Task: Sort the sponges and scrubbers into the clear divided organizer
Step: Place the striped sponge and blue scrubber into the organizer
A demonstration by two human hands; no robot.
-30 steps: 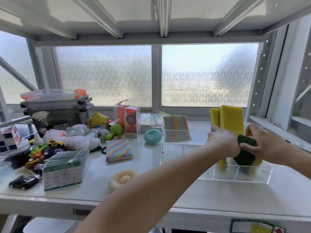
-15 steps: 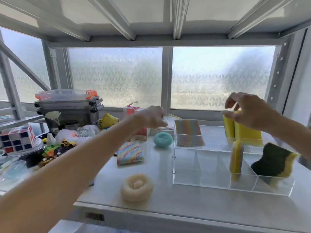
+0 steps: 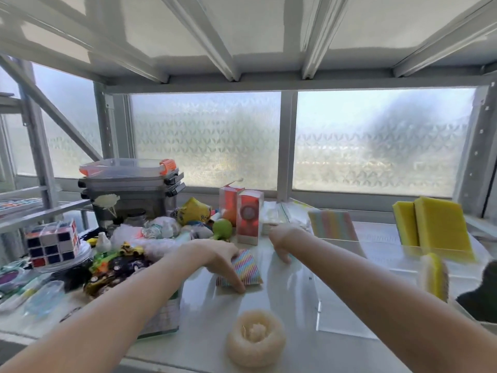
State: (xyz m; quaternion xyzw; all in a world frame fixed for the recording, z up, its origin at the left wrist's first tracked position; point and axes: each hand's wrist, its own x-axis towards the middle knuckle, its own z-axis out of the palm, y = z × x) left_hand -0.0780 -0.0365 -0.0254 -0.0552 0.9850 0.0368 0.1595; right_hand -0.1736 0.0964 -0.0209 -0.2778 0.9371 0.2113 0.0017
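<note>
L hand [image 3: 215, 258] lay fingers-down on the rainbow-striped sponge [image 3: 246, 267] flat on the shelf [image 3: 204, 319], thumb at its near edge; real grip couldn't be told. R hand [image 3: 282, 242] curled over sth hidden, closure unclear. Clear organizer [image 3: 349, 313] sat to the right w/ a yellow sponge [image 3: 434, 275] upright inside; cream round scrubber [image 3: 255, 337] lay near front edge.

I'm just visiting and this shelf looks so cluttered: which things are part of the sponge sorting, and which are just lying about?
Part of the job: clear organizer, yellow sponges, rainbow cloth under the left hand, striped cloth, cream scrubber.

Lying about: puzzle cube, toy cars, red boxes, stacked bins.
</note>
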